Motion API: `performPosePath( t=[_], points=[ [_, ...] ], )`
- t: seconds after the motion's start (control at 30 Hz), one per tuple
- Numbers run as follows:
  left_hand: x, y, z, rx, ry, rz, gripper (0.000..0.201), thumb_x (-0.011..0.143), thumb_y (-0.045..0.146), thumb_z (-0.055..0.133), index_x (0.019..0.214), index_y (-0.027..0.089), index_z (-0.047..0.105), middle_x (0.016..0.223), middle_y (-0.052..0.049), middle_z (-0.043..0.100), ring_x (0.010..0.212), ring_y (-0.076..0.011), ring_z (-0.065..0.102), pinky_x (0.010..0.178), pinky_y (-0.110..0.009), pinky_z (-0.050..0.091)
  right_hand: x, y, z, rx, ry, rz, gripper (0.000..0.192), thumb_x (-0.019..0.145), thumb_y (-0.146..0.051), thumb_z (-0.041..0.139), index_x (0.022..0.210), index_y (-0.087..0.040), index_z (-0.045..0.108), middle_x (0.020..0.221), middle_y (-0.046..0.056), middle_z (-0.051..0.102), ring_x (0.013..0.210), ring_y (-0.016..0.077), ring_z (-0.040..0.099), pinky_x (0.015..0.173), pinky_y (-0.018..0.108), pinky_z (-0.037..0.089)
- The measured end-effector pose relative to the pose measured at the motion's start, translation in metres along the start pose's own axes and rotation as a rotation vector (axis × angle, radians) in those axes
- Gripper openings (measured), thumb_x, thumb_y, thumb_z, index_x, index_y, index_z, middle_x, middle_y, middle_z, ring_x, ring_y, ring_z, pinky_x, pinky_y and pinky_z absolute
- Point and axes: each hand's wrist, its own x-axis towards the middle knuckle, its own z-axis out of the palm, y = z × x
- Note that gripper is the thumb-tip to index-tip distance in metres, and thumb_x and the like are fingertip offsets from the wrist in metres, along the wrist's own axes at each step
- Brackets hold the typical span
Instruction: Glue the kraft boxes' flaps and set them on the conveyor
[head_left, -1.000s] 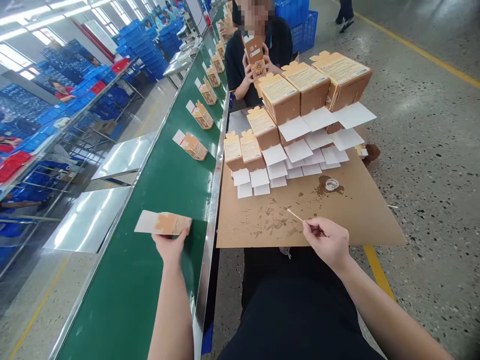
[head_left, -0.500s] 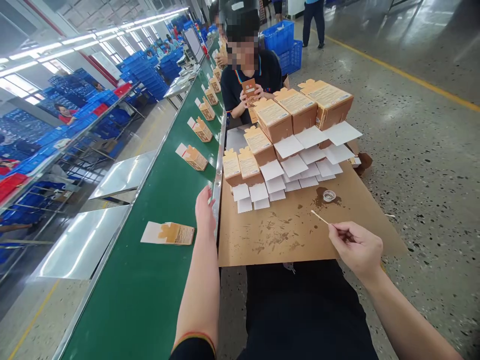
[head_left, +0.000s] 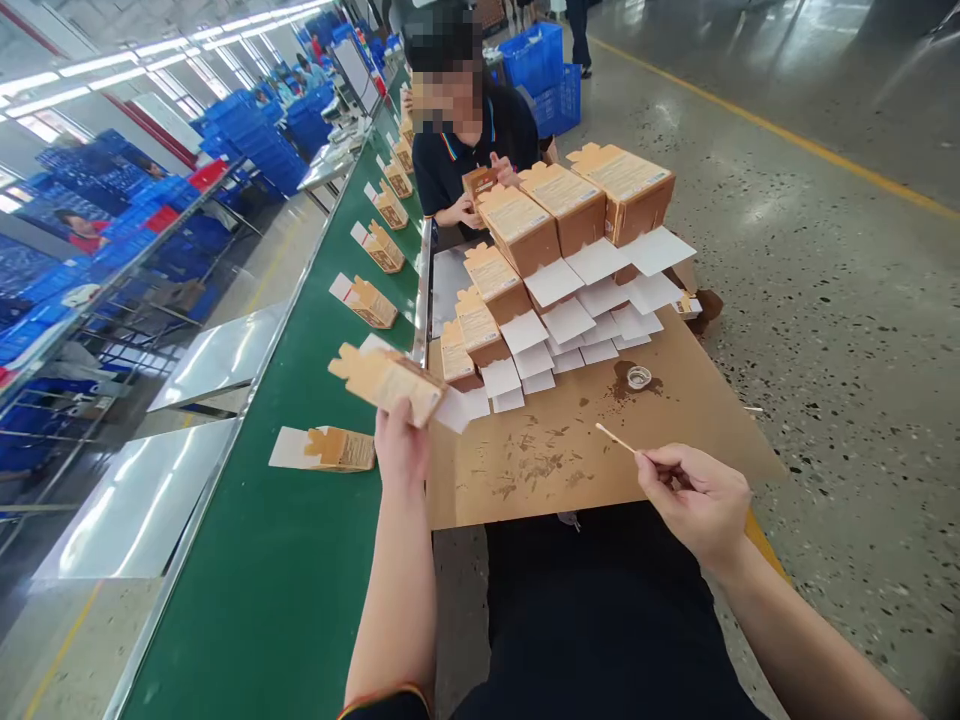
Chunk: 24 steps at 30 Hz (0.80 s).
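Observation:
My left hand point(head_left: 401, 445) grips a brown-and-orange cardboard box point(head_left: 394, 383) with its flaps out, tilted in the air over the border between belt and board. A cotton swab point(head_left: 616, 437) is pinched in my right hand point(head_left: 697, 495), its tip pointing left above the brown cardboard sheet point(head_left: 480, 505). Ahead of that hand sits a small clear round dish point(head_left: 638, 377) on a dark wet patch. Similar boxes, white flaps sticking out toward me, make up a stepped stack point(head_left: 525, 235) on the sheet. Another open box point(head_left: 337, 449) lies on the belt, left of my left wrist.
The green conveyor belt point(head_left: 277, 560) runs away on my left, carrying several open boxes point(head_left: 373, 302) in a row. Across the stack a co-worker point(head_left: 480, 130) holds a box in both hands. Blue crates point(head_left: 536, 70) stand behind, and metal side tables point(head_left: 142, 500) adjoin the belt.
My left hand, empty before, now holds a box lifted from the front of the stack. The right hand keeps the swab. The view has shifted slightly, and the co-worker's box has been lowered.

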Motion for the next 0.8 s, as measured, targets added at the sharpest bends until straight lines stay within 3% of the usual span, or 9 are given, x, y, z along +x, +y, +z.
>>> performPosePath(
  t=[0.1, 0.2, 0.3, 0.4, 0.63, 0.8],
  points=[
    [-0.064, -0.023, -0.024, -0.028, -0.045, -0.112, 0.066, 0.081, 0.050, 0.097, 0.138, 0.027, 0.072, 0.156, -0.014, 0.071, 0.149, -0.0362, 0.066, 0.120, -0.050, 0.058, -0.012, -0.008, 0.018, 0.061, -0.120, -0.014, 0.020, 0.100, -0.011, 0.073, 0.086, -0.025, 0.069, 0.067, -0.004, 0.068, 0.052, 0.0106, 0.059, 0.051, 0.025, 0.049],
    [-0.094, -0.048, -0.030, 0.011, -0.046, -0.201, 0.073, 0.073, 0.048, 0.105, 0.134, 0.027, 0.071, 0.147, -0.014, 0.075, 0.147, -0.0359, 0.067, 0.124, -0.052, 0.055, -0.027, -0.006, 0.049, 0.098, -0.275, -0.035, 0.022, 0.101, -0.011, 0.067, 0.084, -0.024, 0.066, 0.066, -0.004, 0.066, 0.053, 0.0105, 0.059, 0.054, 0.024, 0.048],
    [-0.097, -0.062, -0.029, 0.043, -0.023, -0.214, 0.078, 0.067, 0.051, 0.109, 0.130, 0.026, 0.069, 0.138, -0.014, 0.078, 0.143, -0.0338, 0.070, 0.125, -0.051, 0.053, -0.040, 0.005, 0.075, 0.075, -0.390, -0.077, 0.027, 0.102, -0.012, 0.061, 0.078, -0.024, 0.060, 0.064, -0.003, 0.061, 0.055, 0.0118, 0.056, 0.056, 0.025, 0.046],
    [-0.093, -0.063, -0.027, 0.064, -0.017, -0.227, 0.081, 0.062, 0.054, 0.110, 0.125, 0.025, 0.068, 0.135, -0.014, 0.078, 0.135, -0.0320, 0.074, 0.122, -0.051, 0.056, -0.048, 0.015, 0.087, 0.032, -0.453, -0.120, 0.031, 0.102, -0.012, 0.058, 0.074, -0.025, 0.052, 0.063, -0.004, 0.055, 0.055, 0.0120, 0.052, 0.057, 0.025, 0.042],
    [-0.098, -0.058, -0.022, 0.130, -0.018, -0.196, 0.085, 0.059, 0.062, 0.109, 0.120, 0.025, 0.062, 0.133, -0.015, 0.077, 0.128, -0.0313, 0.077, 0.115, -0.048, 0.060, -0.060, 0.015, 0.086, -0.008, -0.567, -0.196, 0.036, 0.100, -0.007, 0.055, 0.072, -0.025, 0.045, 0.063, -0.004, 0.052, 0.056, 0.0127, 0.047, 0.058, 0.028, 0.037],
    [-0.105, -0.067, -0.020, 0.159, -0.016, -0.129, 0.090, 0.061, 0.059, 0.108, 0.129, 0.027, 0.058, 0.137, -0.015, 0.075, 0.128, -0.0315, 0.077, 0.111, -0.047, 0.062, -0.046, 0.022, 0.078, -0.064, -0.490, -0.103, 0.031, 0.102, -0.013, 0.057, 0.074, -0.025, 0.057, 0.064, -0.002, 0.058, 0.057, 0.0139, 0.055, 0.059, 0.027, 0.045]
  ],
)
